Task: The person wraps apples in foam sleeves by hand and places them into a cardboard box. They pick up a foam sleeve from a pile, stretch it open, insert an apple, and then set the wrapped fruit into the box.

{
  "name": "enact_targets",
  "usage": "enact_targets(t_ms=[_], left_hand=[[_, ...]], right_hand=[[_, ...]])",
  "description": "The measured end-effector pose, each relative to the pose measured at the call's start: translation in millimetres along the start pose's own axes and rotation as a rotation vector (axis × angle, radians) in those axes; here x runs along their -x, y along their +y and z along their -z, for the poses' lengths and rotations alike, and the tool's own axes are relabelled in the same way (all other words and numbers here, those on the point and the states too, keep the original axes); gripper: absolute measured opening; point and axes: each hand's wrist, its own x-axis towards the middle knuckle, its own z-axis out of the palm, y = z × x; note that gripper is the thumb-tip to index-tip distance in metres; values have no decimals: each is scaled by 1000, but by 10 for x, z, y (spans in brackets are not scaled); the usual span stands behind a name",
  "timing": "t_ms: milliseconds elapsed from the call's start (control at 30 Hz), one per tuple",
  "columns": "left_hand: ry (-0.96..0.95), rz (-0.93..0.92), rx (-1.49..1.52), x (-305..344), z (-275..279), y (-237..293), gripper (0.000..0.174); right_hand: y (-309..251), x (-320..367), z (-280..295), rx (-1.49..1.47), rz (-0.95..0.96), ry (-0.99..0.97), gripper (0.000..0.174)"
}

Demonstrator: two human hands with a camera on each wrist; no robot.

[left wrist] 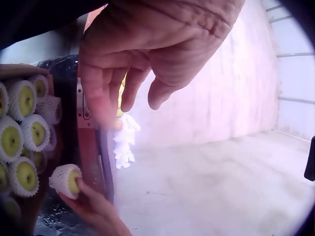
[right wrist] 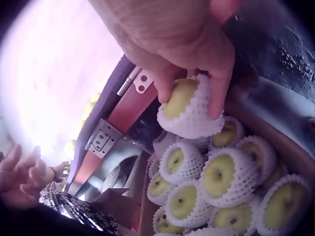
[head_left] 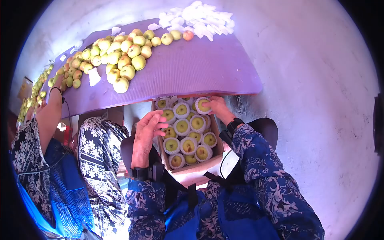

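My right hand (head_left: 218, 107) grips a yellow-green apple (right wrist: 180, 101) wrapped in a white foam net sleeve (right wrist: 189, 123). It holds the apple by its sides, over the far right corner of a cardboard box (head_left: 193, 169). Rows of netted apples (head_left: 182, 127) fill the box, most with stem or blossom end facing up. Over the box's left side hovers my left hand (head_left: 147, 132), its fingers loosely bent and nothing in them. The left wrist view shows that hand (left wrist: 157, 44) from close up, thumb apart from the fingers.
A purple-covered table (head_left: 192, 68) stands beyond the box, its hinged red edge (right wrist: 129, 105) close by my right hand. On it lie a heap of bare apples (head_left: 120, 52) and a pile of white foam nets (head_left: 200, 20). At left, another person's arm (head_left: 50, 116) reaches toward the apples.
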Motion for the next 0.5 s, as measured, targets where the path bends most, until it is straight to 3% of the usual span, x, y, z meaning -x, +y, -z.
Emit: enact_targets(t_ms=[167, 267, 367, 500], left_hand=[[6, -14, -28, 13, -33, -14, 36], [8, -17, -70, 0, -87, 10, 36], [-34, -16, -136, -26, -130, 55, 36], [-28, -13, -189, -13, -207, 111, 35]], right_hand=[[176, -85, -81, 51, -21, 13, 54], [454, -277, -58, -20, 62, -26, 53], [487, -401, -86, 54, 138, -62, 52], [362, -366, -122, 279, 96, -34, 52]])
